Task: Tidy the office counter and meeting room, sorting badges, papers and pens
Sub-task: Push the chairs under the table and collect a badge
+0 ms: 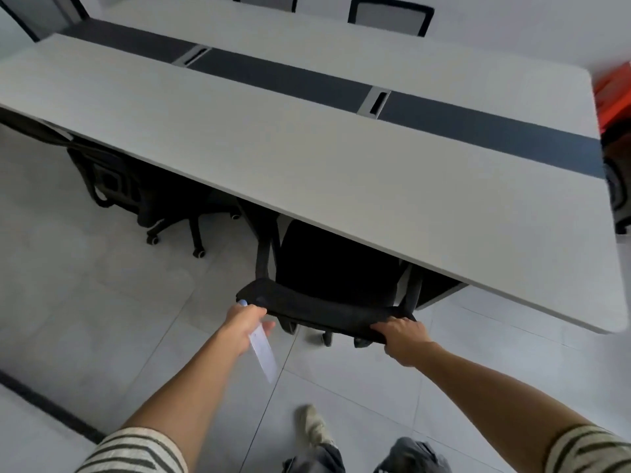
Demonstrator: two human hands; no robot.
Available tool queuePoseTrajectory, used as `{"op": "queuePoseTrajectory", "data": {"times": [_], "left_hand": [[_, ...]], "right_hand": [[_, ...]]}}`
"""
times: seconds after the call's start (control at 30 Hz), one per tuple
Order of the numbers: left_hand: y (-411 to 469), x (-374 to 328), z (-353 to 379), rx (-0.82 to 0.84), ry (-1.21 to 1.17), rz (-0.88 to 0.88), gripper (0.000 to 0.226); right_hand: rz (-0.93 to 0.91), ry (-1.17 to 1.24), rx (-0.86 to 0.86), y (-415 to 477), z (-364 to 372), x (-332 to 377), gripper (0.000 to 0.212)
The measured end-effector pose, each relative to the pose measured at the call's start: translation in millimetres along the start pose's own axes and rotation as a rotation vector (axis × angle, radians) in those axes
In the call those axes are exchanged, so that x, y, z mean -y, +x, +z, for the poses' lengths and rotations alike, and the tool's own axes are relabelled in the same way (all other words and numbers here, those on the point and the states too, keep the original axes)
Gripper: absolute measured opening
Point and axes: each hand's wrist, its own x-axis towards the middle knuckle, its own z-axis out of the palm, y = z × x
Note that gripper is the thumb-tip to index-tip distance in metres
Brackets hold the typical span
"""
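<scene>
Sleeves (136, 448): striped
Left hand (246, 324): pinches clear flat card (263, 355), against chair back (324, 310)
Right hand (404, 336): grips chair back

Dim, soft daylight — blurred, warped edges

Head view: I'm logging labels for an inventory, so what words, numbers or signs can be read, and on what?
None can be read.
The pale flat card held in the left hand bears faint marks, too blurred to read.
The orange object at the right edge is blurred too.
</scene>
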Motion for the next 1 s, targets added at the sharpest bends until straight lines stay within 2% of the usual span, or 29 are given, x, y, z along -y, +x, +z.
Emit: {"op": "queuePoseTrajectory", "data": {"times": [0.17, 0.27, 0.37, 0.47, 0.53, 0.63, 0.8, 1.0], "left_hand": [[29.8, -47.9, 3.9, 0.066, -0.024, 0.014, 0.02], [45.9, -70.8, 6.3, 0.075, -0.034, 0.035, 0.012], [60.1, -89.1, 4.3, 0.063, -0.036, 0.043, 0.012], [75.7, -107.9, -6.1, 0.052, -0.03, 0.045, 0.036], [79.3, -118.9, -16.6, 0.047, -0.042, 0.038, 0.042], [82.9, -142.6, -39.8, 0.01, -0.072, 0.047, 0.033], [85.5, -183.9, -103.0, -0.077, -0.172, 0.128, 0.009], [92.9, -210.0, -214.5, -0.174, -0.342, 0.175, 0.013]], "right_hand": [[0.047, 0.032, -0.015, 40.0, -32.6, 9.7, 0.046], [0.06, 0.053, -0.01, 60.6, -51.6, 11.3, 0.046], [0.057, 0.073, 0.043, 79.5, -67.2, 15.5, 0.047], [0.03, 0.061, 0.145, 102.8, -80.6, 27.1, 0.063], [-0.014, 0.053, 0.22, 117.8, -90.2, 36.9, 0.069], [-0.08, 0.104, 0.242, 145.7, -118.0, 54.9, 0.064], [-0.196, 0.08, 0.127, 206.9, -195.0, 101.0, 0.048], [-0.296, 0.04, 0.062, 266.2, -260.4, 210.8, 0.043]]}}
